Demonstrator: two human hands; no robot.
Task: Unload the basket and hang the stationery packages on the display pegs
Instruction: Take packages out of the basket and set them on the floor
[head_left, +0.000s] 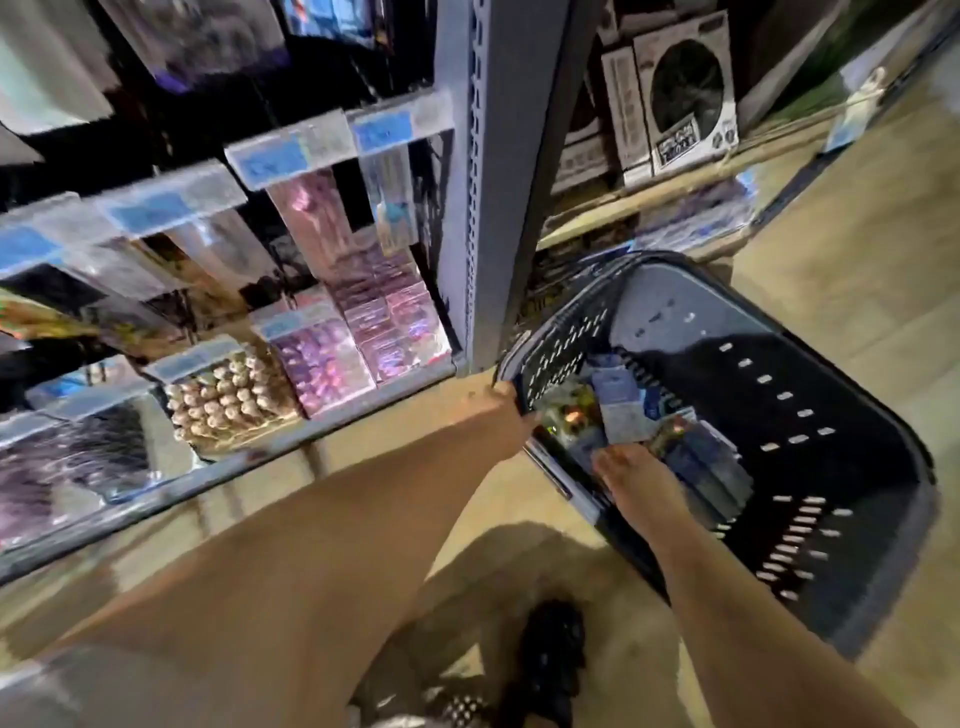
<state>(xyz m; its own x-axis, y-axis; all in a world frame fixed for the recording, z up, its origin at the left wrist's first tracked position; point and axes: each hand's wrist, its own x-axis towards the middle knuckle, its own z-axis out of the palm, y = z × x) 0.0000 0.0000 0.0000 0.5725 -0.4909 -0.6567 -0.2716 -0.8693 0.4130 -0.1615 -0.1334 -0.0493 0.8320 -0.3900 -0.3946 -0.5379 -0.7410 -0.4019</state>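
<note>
Shop aisle, tan floor (831, 234), grey slotted upright (498, 156) dividing two bays. Picture smeared by motion; fine detail is poor.

Display: rows of blue-and-white price labels (270, 156) front the pegs; the pegs themselves are not clearly visible. Hung packs (322, 358) below them are glossy clear film, pink, purple and beige contents, flat and rectangular.

Basket (779, 415): black rigid plastic, rounded corners, walls pierced with rows of slots, standing on the floor to the right of the upright. Stationery packages (623, 400) lie in a loose overlapping heap at its near-left end; pale blue card and shiny wrap, thin and flat. Rest of the basket floor looks bare.

Hands: left hand (506, 402) holds the basket's near-left corner, fingers curled over the rim. Right hand (623, 465) is inside the basket, down on top of the heap and touching it; whether its fingers have closed on a pack cannot be told through the blur.

Step, as judged: pick-up from the basket, left steadying. Several packs remain, so unloading is not done.

Next move calls for: pinching a single pack off the slippery heap, lifting it clear of the rim, finding its hang hole, and matching it to the right peg on the left bay
</note>
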